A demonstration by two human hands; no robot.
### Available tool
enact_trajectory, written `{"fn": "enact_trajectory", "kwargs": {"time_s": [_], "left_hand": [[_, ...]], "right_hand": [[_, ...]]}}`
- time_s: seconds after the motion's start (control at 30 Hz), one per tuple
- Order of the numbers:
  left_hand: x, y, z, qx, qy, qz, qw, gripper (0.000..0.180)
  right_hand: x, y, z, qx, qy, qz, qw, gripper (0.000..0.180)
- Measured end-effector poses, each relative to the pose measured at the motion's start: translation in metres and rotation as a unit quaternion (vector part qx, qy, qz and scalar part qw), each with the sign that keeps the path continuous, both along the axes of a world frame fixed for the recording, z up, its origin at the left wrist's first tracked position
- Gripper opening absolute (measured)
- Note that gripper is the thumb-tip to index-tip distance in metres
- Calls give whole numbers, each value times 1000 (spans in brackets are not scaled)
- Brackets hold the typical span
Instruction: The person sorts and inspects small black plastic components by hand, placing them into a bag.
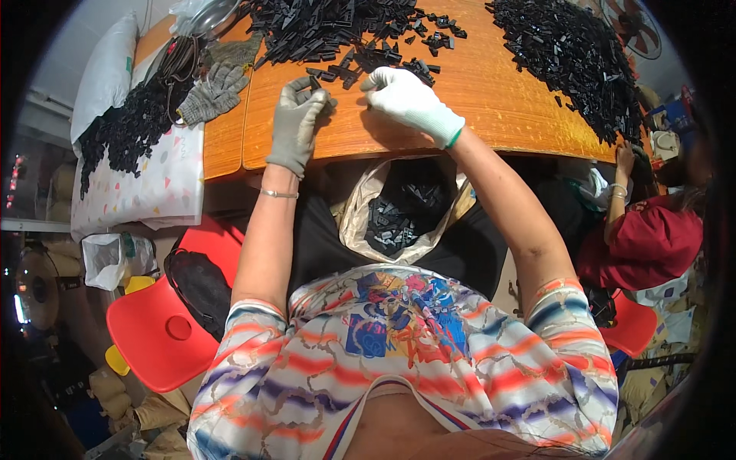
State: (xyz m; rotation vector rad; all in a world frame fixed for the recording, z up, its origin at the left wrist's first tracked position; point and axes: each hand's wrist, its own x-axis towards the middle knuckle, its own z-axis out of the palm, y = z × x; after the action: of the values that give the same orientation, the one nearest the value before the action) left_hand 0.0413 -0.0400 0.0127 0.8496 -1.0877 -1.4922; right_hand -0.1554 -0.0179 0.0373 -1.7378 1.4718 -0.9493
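- We look down on an orange wooden table where our two gloved hands work side by side.
- Our left hand, in a grey glove, has its fingers curled and pinches a small black plastic piece at the fingertips.
- Our right hand, in a white glove, rests on the table with fingers bent inward; we cannot tell whether it grips anything.
- A heap of black plastic pieces lies just beyond both hands.
- A second heap sits well apart on the right.
- Below the table edge, an open bag holds more black pieces.
- A spare grey glove lies to the left.
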Motion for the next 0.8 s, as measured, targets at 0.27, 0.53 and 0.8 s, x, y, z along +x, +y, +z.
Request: {"fn": "enact_trajectory", "kwargs": {"time_s": [0.27,0.53,0.8], "left_hand": [[-14,34,9,26,40,-72,996,29],[-19,47,13,-26,-8,-95,995,21],[-26,55,23,-28,-52,-38,998,22]], "right_hand": [[28,28,28,-35,-204,-102,973,19],[43,42,28,-46,-280,-118,952,21],[44,42,22,-44,-238,-126,962,21]]}}
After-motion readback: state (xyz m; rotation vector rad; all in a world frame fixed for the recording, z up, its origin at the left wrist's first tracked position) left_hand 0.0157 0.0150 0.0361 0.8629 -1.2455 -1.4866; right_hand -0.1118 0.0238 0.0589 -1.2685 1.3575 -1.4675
